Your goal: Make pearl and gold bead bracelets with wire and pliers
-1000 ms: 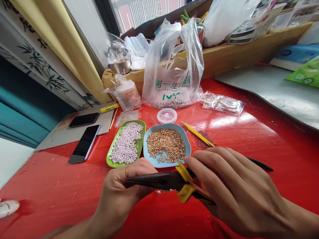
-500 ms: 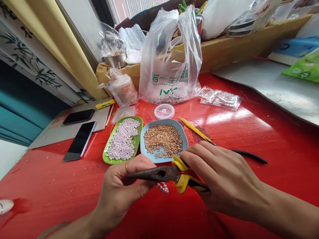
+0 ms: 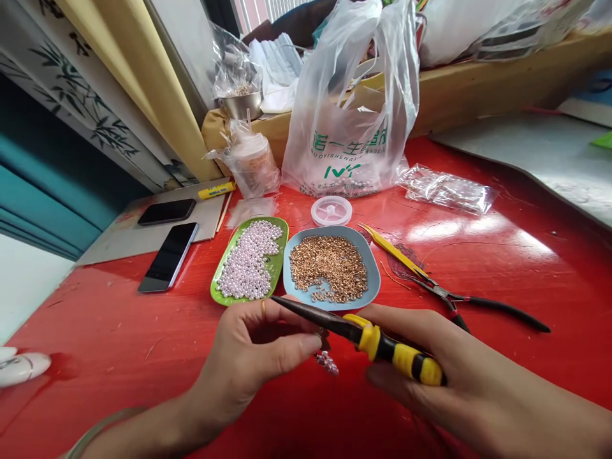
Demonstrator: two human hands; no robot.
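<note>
My right hand holds long-nose pliers with yellow and black grips; their dark jaws point left, above my left hand. The thumb and fingers of that left hand pinch a small cluster of pinkish beads, which hangs out beyond the fingertips. What joins the beads is hidden. Just behind the hands stand a green tray of pearly lilac beads and a blue tray of small gold beads.
Yellow tweezers and a second pair of pliers lie to the right. A clear plastic spool sits behind the trays, before a plastic bag. Two phones lie left. A packet rests at the back right.
The pliers have turned in my right hand, so their handles now slope down to the right. Their jaws have risen off my left thumb. The view has shifted, showing more of the second pliers.
</note>
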